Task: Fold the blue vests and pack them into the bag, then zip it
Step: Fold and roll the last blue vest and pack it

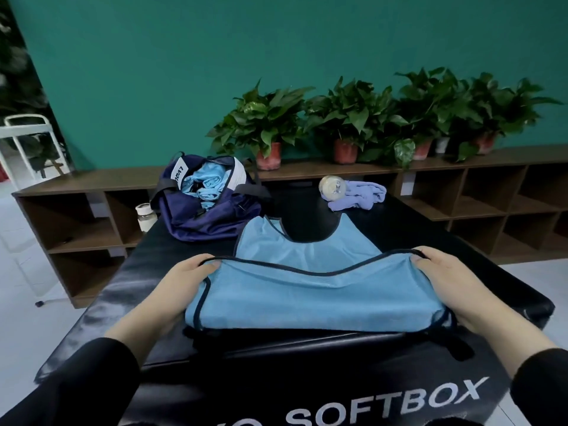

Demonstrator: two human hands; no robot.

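A light blue vest with dark trim lies on the black padded box, its lower half doubled over toward the neck opening. My left hand pinches the folded edge at its left corner. My right hand pinches the same edge at its right corner. At the back left a navy bag stands unzipped, with rolled blue vests showing inside it.
A clear bottle lies on a lilac cloth at the back of the box. A small jar stands left of the bag. Low brown shelving with potted plants runs along the green wall.
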